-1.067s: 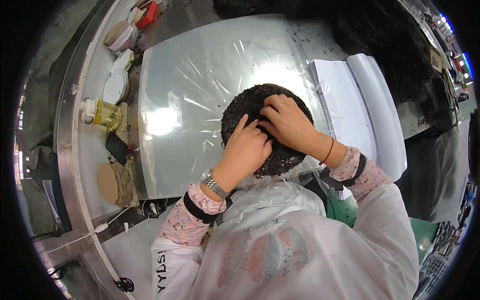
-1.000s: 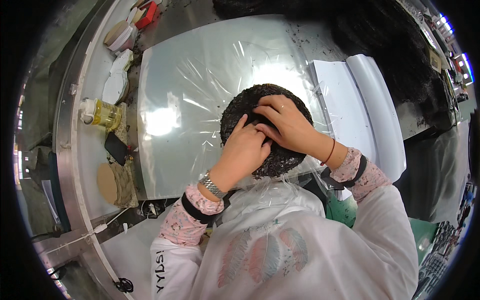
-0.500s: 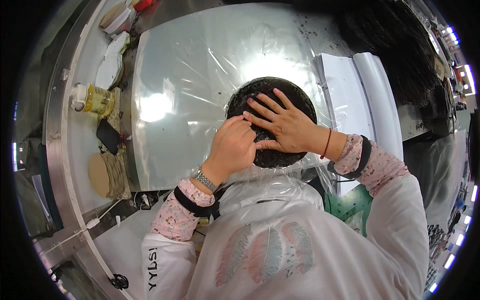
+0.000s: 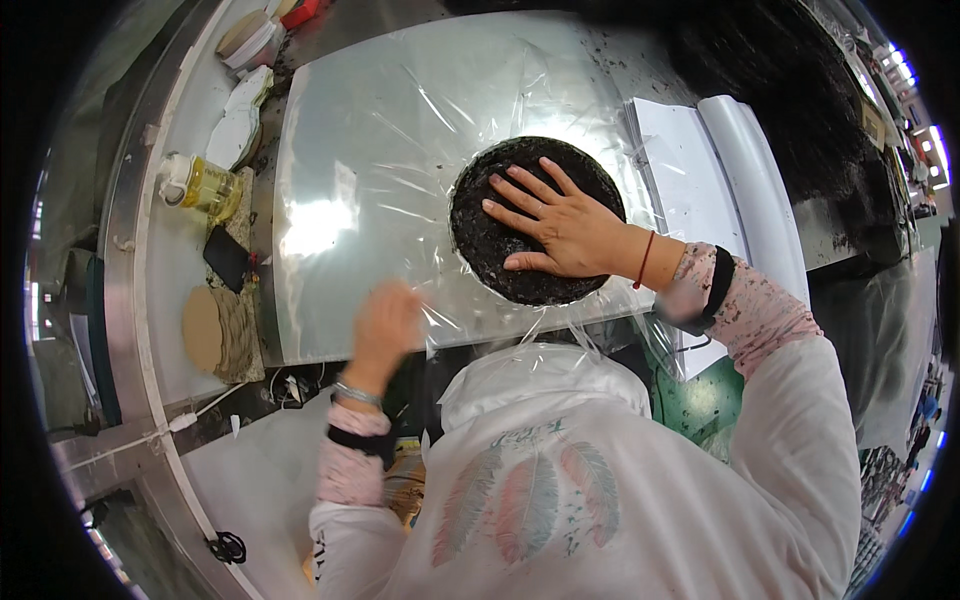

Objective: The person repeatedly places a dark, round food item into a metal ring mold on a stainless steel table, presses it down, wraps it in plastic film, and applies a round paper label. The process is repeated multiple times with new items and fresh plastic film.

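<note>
A black round disc with a rough, flaky face lies on clear plastic film spread over a pale, glossy sheet. My right hand presses flat on the disc with its fingers spread. Down and to the left of the disc, near the sheet's front edge, is my left hand, smeared by motion. Its fingers cannot be made out, and wrinkled film lies close beside them. More film hangs over the front edge toward my body.
White sheets and a rolled sheet lie to the right, below a large black mass of strands. Along the left edge stand a bottle of yellow liquid, a black pouch and a stack of tan discs. A cable runs at lower left.
My left hand has moved off the disc's left edge, down and to the left. The right hand stays flat on the disc. The whole view has shifted slightly.
</note>
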The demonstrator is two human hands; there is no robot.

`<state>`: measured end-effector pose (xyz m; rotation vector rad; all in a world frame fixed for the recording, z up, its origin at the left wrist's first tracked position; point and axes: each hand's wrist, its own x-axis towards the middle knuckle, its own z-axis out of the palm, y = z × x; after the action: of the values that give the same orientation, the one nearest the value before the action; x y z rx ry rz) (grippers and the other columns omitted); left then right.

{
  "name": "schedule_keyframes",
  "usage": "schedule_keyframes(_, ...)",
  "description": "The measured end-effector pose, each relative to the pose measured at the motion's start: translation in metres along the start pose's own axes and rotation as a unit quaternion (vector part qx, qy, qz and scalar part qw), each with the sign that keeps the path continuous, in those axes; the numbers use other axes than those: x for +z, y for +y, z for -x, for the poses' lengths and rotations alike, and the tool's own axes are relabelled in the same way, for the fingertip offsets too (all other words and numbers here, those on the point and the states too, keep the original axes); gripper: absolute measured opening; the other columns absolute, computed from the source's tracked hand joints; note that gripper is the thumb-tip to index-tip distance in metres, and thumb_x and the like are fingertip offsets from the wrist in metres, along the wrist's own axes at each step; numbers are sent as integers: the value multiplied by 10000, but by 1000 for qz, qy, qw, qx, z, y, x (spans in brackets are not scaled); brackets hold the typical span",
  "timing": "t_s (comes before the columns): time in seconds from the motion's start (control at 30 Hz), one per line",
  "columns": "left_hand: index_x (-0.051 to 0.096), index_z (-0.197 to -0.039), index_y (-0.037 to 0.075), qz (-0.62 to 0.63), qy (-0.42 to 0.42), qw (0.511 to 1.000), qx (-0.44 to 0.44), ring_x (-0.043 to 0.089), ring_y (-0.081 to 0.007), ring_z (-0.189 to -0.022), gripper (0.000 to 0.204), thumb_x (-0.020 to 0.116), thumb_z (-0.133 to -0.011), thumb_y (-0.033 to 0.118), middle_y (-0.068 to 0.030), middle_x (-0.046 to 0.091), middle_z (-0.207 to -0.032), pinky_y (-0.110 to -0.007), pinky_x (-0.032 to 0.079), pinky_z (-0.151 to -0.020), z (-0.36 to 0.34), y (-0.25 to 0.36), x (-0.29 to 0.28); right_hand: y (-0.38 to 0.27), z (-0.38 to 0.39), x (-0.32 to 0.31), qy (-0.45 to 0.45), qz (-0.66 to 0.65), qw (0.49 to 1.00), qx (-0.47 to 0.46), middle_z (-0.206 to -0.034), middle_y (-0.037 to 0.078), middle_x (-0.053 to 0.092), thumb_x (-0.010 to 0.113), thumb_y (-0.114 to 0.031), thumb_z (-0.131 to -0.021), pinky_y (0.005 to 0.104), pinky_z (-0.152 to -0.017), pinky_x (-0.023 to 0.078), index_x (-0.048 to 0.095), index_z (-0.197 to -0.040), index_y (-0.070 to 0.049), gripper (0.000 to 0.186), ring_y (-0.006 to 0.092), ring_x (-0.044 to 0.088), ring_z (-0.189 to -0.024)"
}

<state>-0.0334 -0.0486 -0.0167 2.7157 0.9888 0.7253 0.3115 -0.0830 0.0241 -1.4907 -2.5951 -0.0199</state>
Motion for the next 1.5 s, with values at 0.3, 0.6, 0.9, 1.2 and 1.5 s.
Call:
schedule_keyframes(0.3, 653, -1161, 4, -1, 91, 995, 48, 647, -323, -1037, 229, 621, -936, 37, -151, 656, -1127, -437, 480, -959, -44, 66, -84, 0, 2, 1, 12, -5, 1000, 1, -1664, 163, 356, 326, -684, -1049, 577, -1279, 104, 417, -1597, -119, 792, 355, 284, -1558)
schedule_keyframes(0.6, 630, -1334, 18, -103, -17, 993, 62, 576, -344, -1287, 452, 722, -917, 166, -170, 590, -1417, -568, 326, -1173, -26, 77, -124, 3, 5, 6, 30, 14, 999, 8, -1654, 171, 371, 315, -687, -1051, 580, -1277, 98, 427, -1590, -108, 799, 361, 288, -1555)
schedule_keyframes(0.9, 750, -1148, 85, 25, -80, 980, 182, 659, -221, -1060, 288, 678, -869, 90, -96, 704, -1158, -483, 481, -1072, -44, 139, -92, 3, 3, 13, 34, 11, 999, 6, -1659, 176, 361, 292, -689, -1053, 593, -1269, 116, 424, -1591, -112, 800, 368, 303, -1549)
schedule_keyframes(1.2, 752, -1085, 87, 101, 57, 937, 331, 705, -211, -923, 226, 685, -875, 134, -63, 701, -1044, -382, 557, -903, -81, 194, -69, 2, -1, 14, 14, 6, 1000, 8, -1680, 180, 317, 330, -663, -1061, 583, -1276, 96, 369, -1619, -118, 782, 367, 249, -1570)
schedule_keyframes(1.5, 145, -1634, 2, 375, -133, 888, -229, 427, -400, -1423, 1223, 927, -751, 325, -258, 335, -1585, -459, 375, -1178, 5, 91, 13, -23, 37, -10, -22, -25, 999, -20, -1678, 181, 322, 380, -677, -1040, 585, -1276, 98, 391, -1607, -106, 805, 364, 242, -1575)
